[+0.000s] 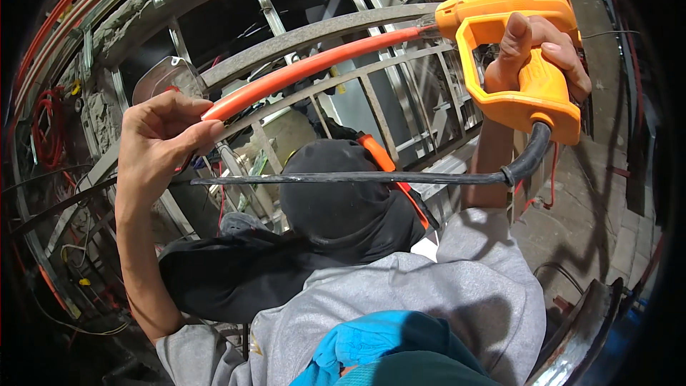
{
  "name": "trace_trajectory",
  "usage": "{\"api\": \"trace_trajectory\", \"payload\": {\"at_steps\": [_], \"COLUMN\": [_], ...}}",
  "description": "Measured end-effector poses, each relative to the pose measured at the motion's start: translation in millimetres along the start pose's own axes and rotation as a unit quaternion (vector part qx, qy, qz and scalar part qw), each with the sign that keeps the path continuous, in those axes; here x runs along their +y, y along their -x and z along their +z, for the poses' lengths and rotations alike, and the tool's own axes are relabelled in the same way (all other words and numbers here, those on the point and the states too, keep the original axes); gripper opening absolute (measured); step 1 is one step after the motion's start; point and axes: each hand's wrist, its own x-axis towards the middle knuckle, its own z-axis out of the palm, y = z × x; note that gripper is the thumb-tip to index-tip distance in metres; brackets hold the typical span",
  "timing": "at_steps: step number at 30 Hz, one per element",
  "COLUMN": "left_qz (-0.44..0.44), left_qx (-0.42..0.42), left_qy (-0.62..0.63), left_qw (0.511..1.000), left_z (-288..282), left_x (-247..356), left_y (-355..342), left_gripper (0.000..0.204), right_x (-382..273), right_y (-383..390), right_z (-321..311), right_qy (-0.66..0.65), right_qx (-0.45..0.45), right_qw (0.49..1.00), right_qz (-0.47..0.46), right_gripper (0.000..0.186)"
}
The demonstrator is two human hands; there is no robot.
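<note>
My left hand pinches the near-left end of an orange plastic conduit pipe between thumb and fingers. The pipe bows gently upward and runs to the right. My right hand, raised at the upper right, is wrapped round the handle of a yellow-orange heat gun. The gun's nozzle points left at the pipe's other end; whether it touches or enters the pipe I cannot tell. A black power cord leaves the handle's base and stretches left across the view.
Just below the pipe is another person in a black head covering. An orange-handled tool shows beside that head. Metal framing stands behind, with a clear curved shield at left. Orange conduits run along the upper-left wall.
</note>
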Motion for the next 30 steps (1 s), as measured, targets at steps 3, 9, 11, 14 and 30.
{"api": "trace_trajectory", "payload": {"at_steps": [3, 9, 11, 14, 30], "left_qz": [0.0, -0.015, -0.013, -0.011, 0.009], "left_qx": [0.013, 0.015, 0.011, 0.009, 0.006], "left_qy": [-0.019, -0.025, -0.023, -0.022, -0.005], "left_qw": [1.0, 0.999, 1.0, 1.0, 1.0], "left_z": [-2, -1, 0, 0, 0], "left_x": [-2, 2, 1, 1, -2], "left_y": [3, 4, 2, 2, 4], "left_gripper": [0.023, 0.024, 0.024, 0.024, 0.023], "right_x": [-2, 3, 5, 5, -27], "right_y": [11, 16, 18, 19, -3], "right_z": [14, 15, 13, 18, 20], "right_qy": [0.082, 0.24, 0.246, 0.21, 0.083], "right_qx": [0.05, 0.105, 0.116, 0.112, 0.024], "right_qw": [0.995, 0.965, 0.962, 0.971, 0.993], "right_qz": [0.018, 0.004, -0.001, 0.006, -0.076], "right_gripper": [0.042, 0.04, 0.039, 0.041, 0.048]}}
